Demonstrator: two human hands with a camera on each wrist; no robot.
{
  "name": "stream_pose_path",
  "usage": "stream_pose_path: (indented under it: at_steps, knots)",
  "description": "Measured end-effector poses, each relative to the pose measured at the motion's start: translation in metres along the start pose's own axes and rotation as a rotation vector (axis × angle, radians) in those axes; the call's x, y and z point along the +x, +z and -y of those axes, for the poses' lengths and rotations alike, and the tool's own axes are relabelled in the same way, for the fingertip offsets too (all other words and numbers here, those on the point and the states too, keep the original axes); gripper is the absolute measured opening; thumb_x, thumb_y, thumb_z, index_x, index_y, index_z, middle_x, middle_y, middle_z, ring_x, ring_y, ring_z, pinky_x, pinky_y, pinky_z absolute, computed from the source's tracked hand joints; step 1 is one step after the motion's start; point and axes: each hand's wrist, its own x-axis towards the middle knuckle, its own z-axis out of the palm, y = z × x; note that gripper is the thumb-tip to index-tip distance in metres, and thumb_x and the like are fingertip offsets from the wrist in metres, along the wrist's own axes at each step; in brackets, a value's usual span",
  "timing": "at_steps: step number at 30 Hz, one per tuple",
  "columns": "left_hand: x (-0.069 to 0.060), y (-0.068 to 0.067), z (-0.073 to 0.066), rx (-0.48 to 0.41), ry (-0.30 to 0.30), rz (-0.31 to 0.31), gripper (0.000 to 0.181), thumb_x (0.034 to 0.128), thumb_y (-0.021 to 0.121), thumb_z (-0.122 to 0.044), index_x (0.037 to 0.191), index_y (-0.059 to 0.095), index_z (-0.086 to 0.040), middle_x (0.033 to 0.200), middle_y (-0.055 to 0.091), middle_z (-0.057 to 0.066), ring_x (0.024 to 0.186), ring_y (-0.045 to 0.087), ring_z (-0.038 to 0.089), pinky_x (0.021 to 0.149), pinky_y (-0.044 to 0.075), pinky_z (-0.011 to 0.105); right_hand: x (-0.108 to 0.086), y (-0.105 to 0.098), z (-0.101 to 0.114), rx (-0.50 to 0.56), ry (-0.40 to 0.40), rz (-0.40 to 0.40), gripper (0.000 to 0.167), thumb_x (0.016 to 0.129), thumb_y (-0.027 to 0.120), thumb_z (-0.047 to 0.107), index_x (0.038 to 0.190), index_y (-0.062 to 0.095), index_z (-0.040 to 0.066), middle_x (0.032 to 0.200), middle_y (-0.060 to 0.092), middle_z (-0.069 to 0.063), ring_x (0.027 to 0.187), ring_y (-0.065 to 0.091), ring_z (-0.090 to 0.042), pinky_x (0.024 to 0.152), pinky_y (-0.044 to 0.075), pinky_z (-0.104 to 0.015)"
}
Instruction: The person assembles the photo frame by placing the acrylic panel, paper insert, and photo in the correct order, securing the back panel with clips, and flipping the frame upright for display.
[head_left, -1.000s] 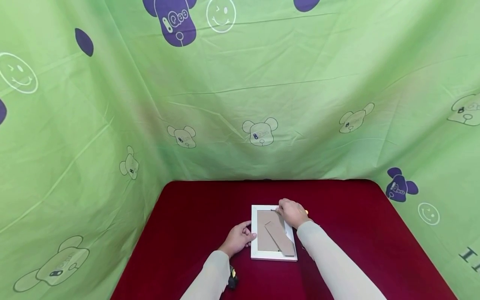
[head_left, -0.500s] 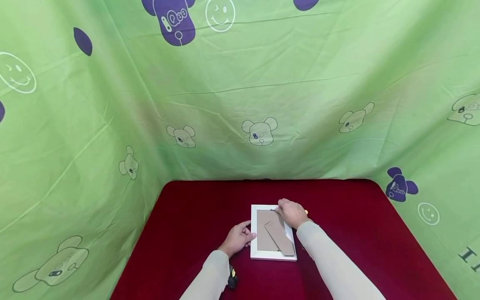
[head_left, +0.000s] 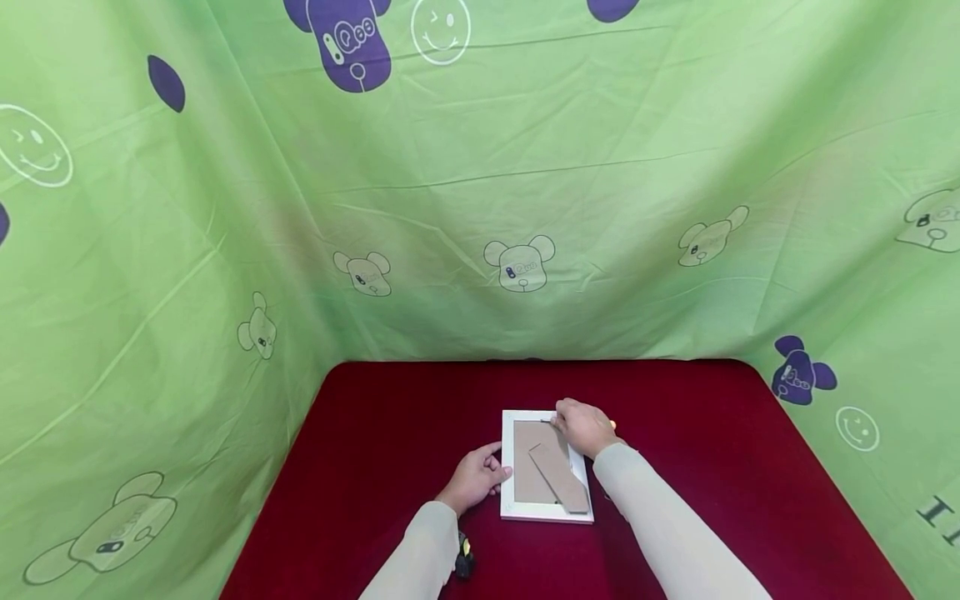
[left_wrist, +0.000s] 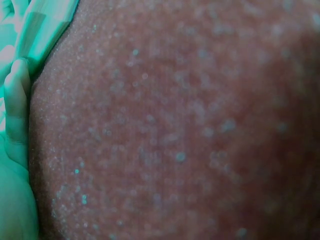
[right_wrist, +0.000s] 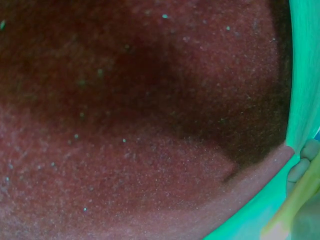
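A white picture frame point(head_left: 508, 492) lies face down on the red cloth in the head view. Its brown backing board point(head_left: 527, 479) and slanting stand leg point(head_left: 561, 479) show. My left hand point(head_left: 474, 477) holds the frame's left edge, thumb on the border and fingers along the side. At the far right corner, my right hand point(head_left: 587, 428) grips a screwdriver with a yellow handle point(right_wrist: 295, 200). Its thin shaft points left, low over the top of the backing. The fingers hide most of the tool. In the left wrist view, a finger point(left_wrist: 16, 95) touches the frame's edge.
The red cloth point(head_left: 405, 417) covers the table. Green printed curtains point(head_left: 450, 200) stand behind it and at both sides. A small black object with a yellow spot point(head_left: 465, 557) is beside the left wrist.
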Motion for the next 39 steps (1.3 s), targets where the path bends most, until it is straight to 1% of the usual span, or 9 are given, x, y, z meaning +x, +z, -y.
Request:
stream_pose_path:
  at_steps: [6, 8, 15, 20, 32, 39]
  knots:
    - [-0.0002, -0.0008, -0.0003, 0.005, -0.017, 0.009, 0.058, 0.0892, 0.071, -0.01, 0.139, 0.046, 0.006, 0.068, 0.058, -0.001, 0.055, 0.057, 0.012, 0.051, 0.05, 0.026, 0.0004, 0.0004, -0.0004, -0.006, 0.004, 0.001, 0.036, 0.092, 0.068, 0.025, 0.068, 0.042, 0.02, 0.068, 0.04, 0.007, 0.059, 0.039, -0.011, 0.053, 0.036, -0.028]
    - [-0.0008, -0.0008, -0.0003, 0.004, -0.011, 0.009, 0.058, 0.089, 0.072, -0.009, 0.138, 0.046, 0.007, 0.068, 0.058, 0.0, 0.055, 0.057, 0.013, 0.051, 0.05, 0.027, 0.0006, 0.0004, -0.0004, -0.007, 0.0, 0.0, 0.036, 0.092, 0.068, 0.025, 0.068, 0.042, 0.02, 0.068, 0.04, 0.007, 0.059, 0.039, -0.011, 0.053, 0.036, -0.028]
    - [-0.0006, -0.0009, -0.0007, 0.005, -0.025, 0.009, 0.058, 0.0892, 0.072, -0.01, 0.139, 0.046, 0.006, 0.069, 0.058, -0.001, 0.055, 0.057, 0.012, 0.052, 0.051, 0.026, 0.0005, -0.0006, 0.0005, -0.019, 0.003, 0.013, 0.035, 0.093, 0.067, 0.025, 0.068, 0.042, 0.02, 0.068, 0.04, 0.008, 0.059, 0.039, -0.011, 0.052, 0.036, -0.028]
    - [0.0001, -0.0011, -0.0005, -0.005, -0.018, 0.014, 0.059, 0.0893, 0.072, -0.011, 0.139, 0.045, 0.007, 0.068, 0.058, 0.0, 0.055, 0.057, 0.013, 0.052, 0.051, 0.028, 0.0004, -0.0011, 0.0013, -0.019, 0.009, 0.025, 0.035, 0.093, 0.067, 0.026, 0.069, 0.043, 0.02, 0.069, 0.041, 0.008, 0.06, 0.039, -0.011, 0.052, 0.036, -0.027]
    - [-0.0011, -0.0008, 0.001, -0.007, -0.008, 0.015, 0.058, 0.089, 0.072, -0.011, 0.138, 0.046, 0.006, 0.068, 0.058, 0.0, 0.055, 0.057, 0.013, 0.051, 0.05, 0.027, -0.0006, 0.0007, 0.001, -0.019, -0.003, 0.016, 0.035, 0.091, 0.069, 0.026, 0.068, 0.043, 0.021, 0.069, 0.041, 0.008, 0.059, 0.039, -0.011, 0.052, 0.036, -0.028]
    - [-0.0005, -0.0015, -0.0007, 0.0, -0.018, 0.013, 0.059, 0.0897, 0.071, -0.011, 0.139, 0.045, 0.006, 0.069, 0.058, 0.0, 0.056, 0.057, 0.013, 0.052, 0.051, 0.027, -0.0004, 0.0007, 0.0014, -0.033, -0.013, -0.003, 0.035, 0.091, 0.069, 0.025, 0.068, 0.043, 0.021, 0.068, 0.04, 0.008, 0.059, 0.039, -0.01, 0.051, 0.036, -0.027]
